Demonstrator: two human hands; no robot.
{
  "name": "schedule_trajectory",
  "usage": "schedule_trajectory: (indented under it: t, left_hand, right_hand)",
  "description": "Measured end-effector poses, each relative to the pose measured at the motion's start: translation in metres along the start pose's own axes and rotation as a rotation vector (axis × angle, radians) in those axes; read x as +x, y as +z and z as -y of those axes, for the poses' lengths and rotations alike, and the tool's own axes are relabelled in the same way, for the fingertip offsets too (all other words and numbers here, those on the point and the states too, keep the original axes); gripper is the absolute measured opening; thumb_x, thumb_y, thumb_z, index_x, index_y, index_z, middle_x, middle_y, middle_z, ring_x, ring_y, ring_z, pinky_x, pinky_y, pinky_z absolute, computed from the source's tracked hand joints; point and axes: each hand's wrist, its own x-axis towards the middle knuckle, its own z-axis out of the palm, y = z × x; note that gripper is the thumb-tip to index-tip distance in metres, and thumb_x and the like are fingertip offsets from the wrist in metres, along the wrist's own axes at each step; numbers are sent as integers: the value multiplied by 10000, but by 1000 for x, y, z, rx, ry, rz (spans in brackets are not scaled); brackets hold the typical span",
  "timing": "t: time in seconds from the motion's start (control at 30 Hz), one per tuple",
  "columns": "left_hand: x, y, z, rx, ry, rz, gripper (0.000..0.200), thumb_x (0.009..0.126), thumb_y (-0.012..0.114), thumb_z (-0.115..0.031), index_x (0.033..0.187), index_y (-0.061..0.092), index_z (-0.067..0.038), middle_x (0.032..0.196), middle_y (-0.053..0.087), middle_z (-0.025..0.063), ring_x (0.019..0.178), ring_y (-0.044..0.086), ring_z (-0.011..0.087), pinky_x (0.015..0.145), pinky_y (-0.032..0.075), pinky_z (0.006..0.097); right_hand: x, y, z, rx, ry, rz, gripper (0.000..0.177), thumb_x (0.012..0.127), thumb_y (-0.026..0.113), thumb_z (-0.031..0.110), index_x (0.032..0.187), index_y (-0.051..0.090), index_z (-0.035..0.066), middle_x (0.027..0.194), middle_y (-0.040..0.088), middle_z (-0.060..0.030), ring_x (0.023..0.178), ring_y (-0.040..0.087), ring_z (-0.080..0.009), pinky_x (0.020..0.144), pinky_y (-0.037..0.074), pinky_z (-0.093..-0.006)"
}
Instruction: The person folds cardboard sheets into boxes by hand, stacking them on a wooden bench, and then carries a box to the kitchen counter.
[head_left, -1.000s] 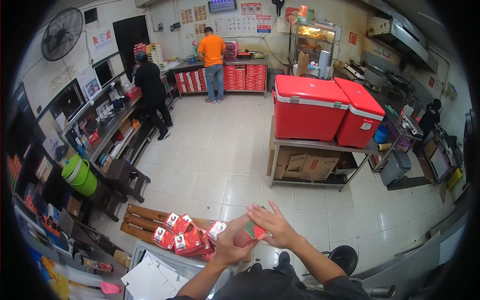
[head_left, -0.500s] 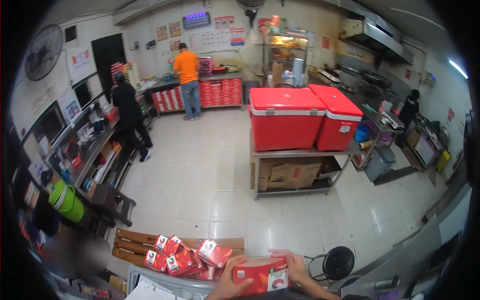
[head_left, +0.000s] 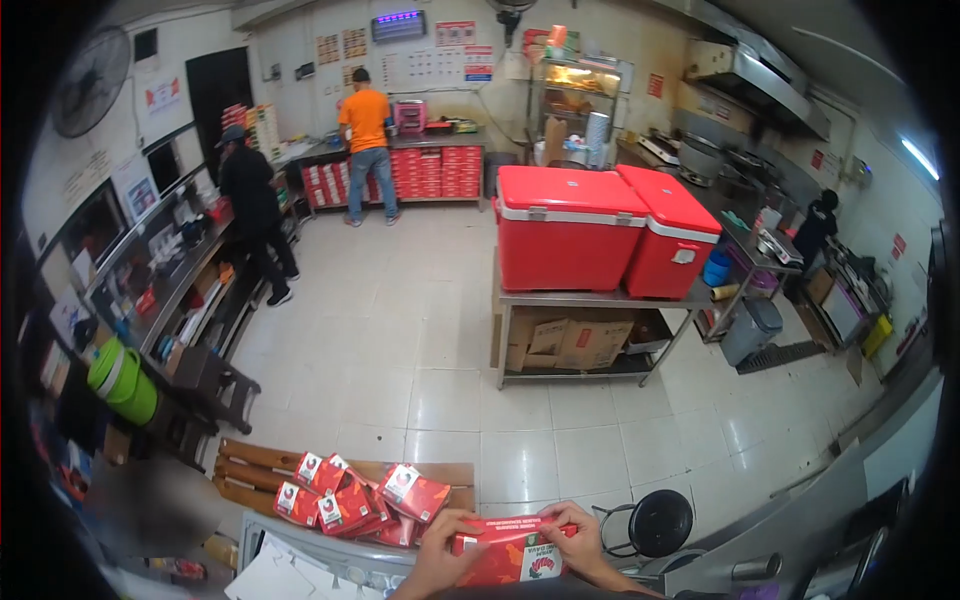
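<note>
A red cardboard food box with a white printed panel is held low in front of me. My left hand is closed on its left end, fingers along the top edge. At the right end, my right hand grips the upper edge with thumb and fingers. A strip of printed lettering shows along the box's top. Left of my hands, several similar red boxes lie in a loose pile on the slatted wooden bench and the grey surface in front of it.
White sheets lie at lower left. A black round stool stands at right. Beyond is a steel table with red coolers. A person in orange and a person in black stand farther back; another person is at far right.
The box's brown top opening is now covered by a red printed flap, and my right hand has shifted onto its upper edge. The person in black has turned slightly.
</note>
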Motion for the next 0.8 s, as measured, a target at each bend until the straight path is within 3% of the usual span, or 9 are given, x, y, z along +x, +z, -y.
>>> schedule_trajectory:
  t: [0.07,0.1,0.13,0.2,0.23,0.3,0.43,0.57,0.8]
  left_hand:
    - [3,4,-10,-25,-45,-88,279,771,838,-140,960,663,-33,1150,602,137,1136,587,263,965,477,372]
    - [3,8,-10,82,93,-155,291,764,844,-138,968,664,-36,1122,611,135,1103,603,265,938,492,374]
    - [6,13,-10,190,230,-220,304,756,849,-136,977,665,-38,1094,620,133,1069,619,266,910,506,375]
    - [14,17,-15,223,302,-330,285,740,862,-140,926,675,-32,1058,632,134,1023,637,271,885,518,381]
    - [18,14,-19,165,238,-391,265,741,862,-143,897,680,-30,1065,634,136,1032,635,270,902,514,380]
    - [30,-3,-39,15,128,-438,230,761,845,-132,908,709,-19,1115,642,148,1075,630,268,952,501,371]
    - [19,-13,-31,-84,36,-301,310,804,803,-88,1096,722,-23,1204,636,166,1145,614,246,967,493,353]
    - [10,-19,-18,-100,30,-323,287,811,801,-100,1076,725,-20,1199,642,161,1129,621,234,967,494,344]
    - [-4,-17,-1,28,64,-245,175,826,780,-97,990,746,-46,1140,685,116,1076,650,246,927,518,365]
  right_hand:
    - [12,6,-2,-33,-85,-109,157,843,775,104,794,662,7,1172,630,-169,1087,609,-227,949,473,-350]
    - [26,9,-4,-206,-211,-138,210,877,754,194,940,674,11,1260,583,-184,1180,565,-267,1014,439,-388]
    - [41,15,-7,-206,-212,-111,210,877,754,194,940,674,11,1260,583,-184,1180,565,-267,1014,439,-388]
    - [64,28,-10,17,-141,-174,357,919,707,278,1161,622,29,1311,552,-187,1222,541,-289,1046,420,-398]
    - [70,22,-7,17,-134,-156,357,919,707,278,1161,622,29,1311,552,-187,1222,541,-289,1046,420,-398]
    - [91,6,1,-142,-384,164,462,948,665,320,1302,534,53,1341,535,-186,1216,545,-282,1051,415,-390]
    - [84,21,24,-48,-341,168,342,971,635,274,1225,585,51,1313,557,-174,1198,554,-268,1033,423,-373]
    - [83,19,8,1,-299,275,188,961,654,200,1053,646,36,1241,593,-158,1135,575,-244,994,440,-352]
    - [74,24,-10,13,-160,287,157,938,681,161,1022,643,34,1247,590,-165,1138,576,-243,996,439,-352]
